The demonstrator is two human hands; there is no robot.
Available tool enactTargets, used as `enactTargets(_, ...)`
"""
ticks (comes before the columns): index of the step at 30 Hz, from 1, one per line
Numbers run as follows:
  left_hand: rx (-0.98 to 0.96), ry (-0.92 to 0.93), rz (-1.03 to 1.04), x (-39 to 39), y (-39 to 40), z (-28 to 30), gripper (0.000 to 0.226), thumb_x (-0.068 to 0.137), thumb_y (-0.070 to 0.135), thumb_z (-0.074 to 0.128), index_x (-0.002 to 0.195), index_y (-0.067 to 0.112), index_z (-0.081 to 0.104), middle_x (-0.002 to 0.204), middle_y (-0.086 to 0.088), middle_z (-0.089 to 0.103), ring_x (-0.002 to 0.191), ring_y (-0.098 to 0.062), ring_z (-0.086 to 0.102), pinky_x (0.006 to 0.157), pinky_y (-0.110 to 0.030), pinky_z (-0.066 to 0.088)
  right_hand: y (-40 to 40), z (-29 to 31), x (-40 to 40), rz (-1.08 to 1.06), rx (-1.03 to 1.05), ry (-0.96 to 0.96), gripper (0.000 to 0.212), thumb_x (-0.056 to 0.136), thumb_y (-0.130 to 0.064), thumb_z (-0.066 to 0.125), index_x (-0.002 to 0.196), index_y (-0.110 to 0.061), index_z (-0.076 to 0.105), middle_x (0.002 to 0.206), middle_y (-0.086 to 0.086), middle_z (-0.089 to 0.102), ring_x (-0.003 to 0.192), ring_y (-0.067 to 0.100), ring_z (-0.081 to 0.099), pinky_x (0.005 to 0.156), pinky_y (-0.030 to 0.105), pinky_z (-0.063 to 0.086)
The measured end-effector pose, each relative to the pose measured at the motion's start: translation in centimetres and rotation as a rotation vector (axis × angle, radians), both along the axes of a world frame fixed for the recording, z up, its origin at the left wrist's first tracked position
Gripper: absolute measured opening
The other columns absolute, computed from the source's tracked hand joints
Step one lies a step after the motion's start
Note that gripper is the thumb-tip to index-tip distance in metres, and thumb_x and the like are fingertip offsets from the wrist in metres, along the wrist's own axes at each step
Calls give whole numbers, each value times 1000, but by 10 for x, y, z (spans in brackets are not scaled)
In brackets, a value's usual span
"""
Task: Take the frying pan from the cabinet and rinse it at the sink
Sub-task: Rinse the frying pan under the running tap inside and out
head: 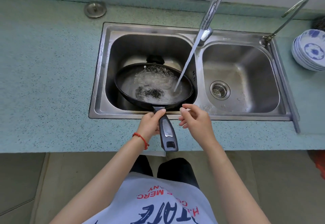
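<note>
— Fingers (149, 118) of my left hand (149, 123) curl round the frying pan (153, 85) handle at the sink's (98, 83) near edge.
— And the right?
— My right hand (195, 118) hovers beside it, fingers loosely bent, holding nothing. Pan sits in the left basin; tap (211, 11) water (186, 62) lands near its right rim.

The shirt (158, 204) carries print that reads upside down from this view: red letters "MERC" on one line, with partly cut letters "NY" above it, and large dark blue letters beneath, too cropped to read whole. The sink (204, 107) has small stamped marks on its rim, too faint to read.
</note>
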State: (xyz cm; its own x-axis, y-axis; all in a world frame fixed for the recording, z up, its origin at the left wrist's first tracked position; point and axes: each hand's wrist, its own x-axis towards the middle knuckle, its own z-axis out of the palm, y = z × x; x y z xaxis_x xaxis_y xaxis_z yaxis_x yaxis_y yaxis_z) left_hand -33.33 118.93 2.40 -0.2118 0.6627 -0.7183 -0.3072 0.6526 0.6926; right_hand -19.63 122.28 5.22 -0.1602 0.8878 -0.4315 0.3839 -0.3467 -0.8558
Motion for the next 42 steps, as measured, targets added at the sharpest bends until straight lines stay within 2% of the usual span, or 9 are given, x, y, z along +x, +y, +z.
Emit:
enactTargets(3,-6,11,79,0,-2,3,22,86,27,59,82,6,55,74,-14,55,66,-25,53,74,-39,49,24,-15,13,29,49,5,19,91,-20,56,107,-13,62,72,3,64,58,10,60,59,21,49)
enactTargets(9,-30,79,190,1,-8,2,26,81,34,62,75,10,53,80,-17,53,80,-29,51,87,-51,44,85,-31,29,19,78,63,17,93,-19,52,100,-6,61,67,4,61,50,4,58,51,19,49)
enactTargets(12,-38,93,235,7,-8,5,25,85,32,60,78,8,55,78,-17,56,77,-29,56,82,-43,45,119,-35,30,-5,79,67,18,93,-22,49,91,-8,61,68,5,61,55,14,60,51,20,50)
enactTargets(15,-40,33,323,9,-7,3,25,87,26,58,74,5,58,54,-12,64,48,-23,63,72,-38,51,153,-36,27,-32,53,93,23,93,-22,47,79,-9,60,68,7,62,54,16,61,52,24,52)
enactTargets(17,-52,35,348,10,-6,1,24,87,25,57,73,5,58,47,-9,64,41,-20,63,72,-38,50,177,-35,21,-62,42,105,25,93,-21,46,76,-8,58,67,7,62,52,15,61,52,25,52)
enactTargets(24,-43,79,398,14,-7,-2,21,87,23,57,74,7,60,48,-11,65,43,-22,63,76,-44,50,240,-28,-3,-177,37,168,24,94,-27,48,90,-5,57,70,7,63,53,15,63,49,22,53)
enactTargets(27,-41,108,378,15,-7,-4,22,88,24,57,75,6,60,49,-10,66,46,-24,62,74,-42,50,251,-24,-13,-148,85,192,18,93,-20,47,82,-8,56,68,5,62,48,11,62,50,21,53)
enactTargets(32,-24,89,404,15,-8,-8,21,87,22,57,74,6,61,51,-10,66,48,-24,63,74,-41,50,256,-29,-17,-88,140,169,20,94,-21,48,96,-2,55,67,4,62,45,9,61,47,21,53)
enactTargets(42,-15,65,400,15,-7,-7,20,86,21,59,71,7,62,52,-10,67,49,-24,61,69,-38,47,246,-45,-6,-61,112,136,21,93,-24,47,81,-9,55,62,6,61,41,10,60,41,21,47)
